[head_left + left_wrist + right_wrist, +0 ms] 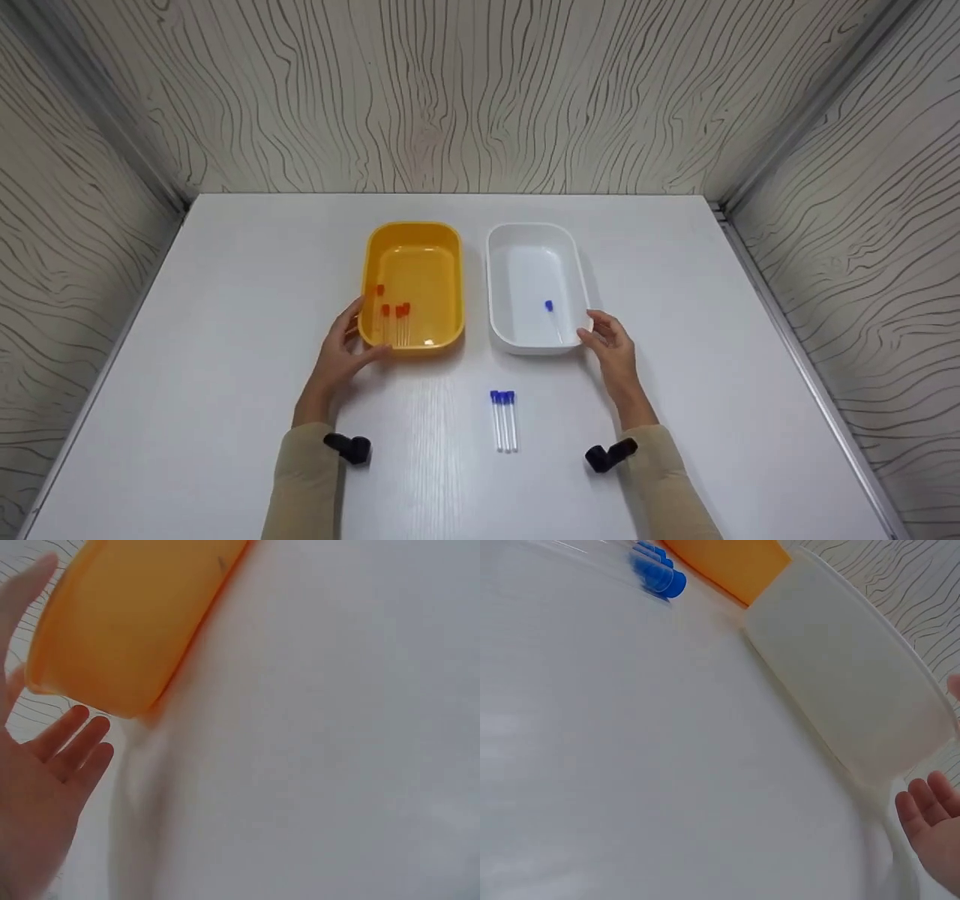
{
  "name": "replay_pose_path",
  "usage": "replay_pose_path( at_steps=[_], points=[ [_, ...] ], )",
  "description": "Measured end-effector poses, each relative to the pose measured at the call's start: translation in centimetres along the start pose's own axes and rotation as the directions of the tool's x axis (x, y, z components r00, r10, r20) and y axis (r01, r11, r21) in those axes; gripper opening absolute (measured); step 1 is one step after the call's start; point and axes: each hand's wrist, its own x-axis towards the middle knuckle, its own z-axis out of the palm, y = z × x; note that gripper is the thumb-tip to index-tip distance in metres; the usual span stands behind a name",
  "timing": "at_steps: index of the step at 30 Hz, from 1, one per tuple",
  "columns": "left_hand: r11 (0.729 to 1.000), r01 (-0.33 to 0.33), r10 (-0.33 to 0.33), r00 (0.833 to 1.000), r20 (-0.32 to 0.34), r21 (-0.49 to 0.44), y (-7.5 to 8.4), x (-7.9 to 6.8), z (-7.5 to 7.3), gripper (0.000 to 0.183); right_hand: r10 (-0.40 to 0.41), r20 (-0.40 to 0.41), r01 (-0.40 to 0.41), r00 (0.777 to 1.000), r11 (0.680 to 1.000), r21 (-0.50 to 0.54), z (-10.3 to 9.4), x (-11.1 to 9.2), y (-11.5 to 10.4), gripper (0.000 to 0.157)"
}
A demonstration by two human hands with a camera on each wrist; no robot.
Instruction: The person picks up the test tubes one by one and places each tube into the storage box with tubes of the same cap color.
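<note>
Head view: corners pinched by the left hand (341,356) and the right hand (616,354)

An orange, rounded-rectangular plastic tray (424,281) was held at its seven-o'clock corner between the left thumb and fingers. At its three o'clock, across a narrow gap, a white, rounded-rectangular plastic tray (525,274) was gripped at its five-o'clock corner by the right thumb and forefinger. In both wrist views three fingers were seen loosely extended; whether the trays were touched by them could not be told. Four slender clear tubes with red caps (400,312) were contained in the orange tray, towards seven o'clock, and one clear tube with a blue cap (550,306) in the white tray, towards five. Three blue-capped clear tubes (505,420) were laid side by side on the white tabletop (720,360), near the white tray at six o'clock.
</note>
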Motion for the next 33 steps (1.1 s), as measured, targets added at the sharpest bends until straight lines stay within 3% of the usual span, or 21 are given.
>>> replay_pose_path(
  at_steps=[7,12,14,20,22,24,31,33],
  points=[
    [0.979,-0.058,0.069,0.997,-0.046,0.194,1.8,-1.7,-1.0,0.093,-0.046,0.194,0.036,0.98,0.998,0.054,0.0,0.4,0.8,0.062],
    [0.939,-0.157,0.189,0.979,-0.081,0.305,3.4,-2.8,-1.4,0.09,-0.049,0.235,0.039,0.971,0.998,0.046,-0.1,0.6,0.9,0.068],
    [0.913,-0.222,0.27,0.958,-0.099,0.343,4.1,-3.3,-1.3,0.086,-0.053,0.24,0.042,0.969,0.998,0.052,-0.2,0.6,0.8,0.07],
    [0.79,-0.462,0.531,0.844,-0.074,0.402,5.5,-4.3,0.0,0.074,-0.087,0.265,0.066,0.96,0.994,0.085,-0.5,0.5,1.1,0.069],
    [0.768,-0.509,0.57,0.82,-0.051,0.389,5.8,-4.5,0.7,0.071,-0.104,0.275,0.083,0.956,0.993,0.087,-0.6,0.5,1.2,0.069],
    [0.761,-0.541,0.585,0.811,-0.018,0.357,5.9,-4.7,1.4,0.069,-0.12,0.282,0.097,0.952,0.991,0.095,-0.6,0.5,1.3,0.069],
    [0.795,-0.557,0.525,0.831,0.186,0.243,5.9,-5.6,4.5,0.058,-0.139,0.271,0.115,0.952,0.988,0.104,-0.9,0.4,1.7,0.072],
    [0.805,-0.553,0.5,0.828,0.255,0.217,5.7,-5.7,5.3,0.055,-0.136,0.266,0.112,0.954,0.988,0.104,-0.8,0.4,1.6,0.072]
  ],
)
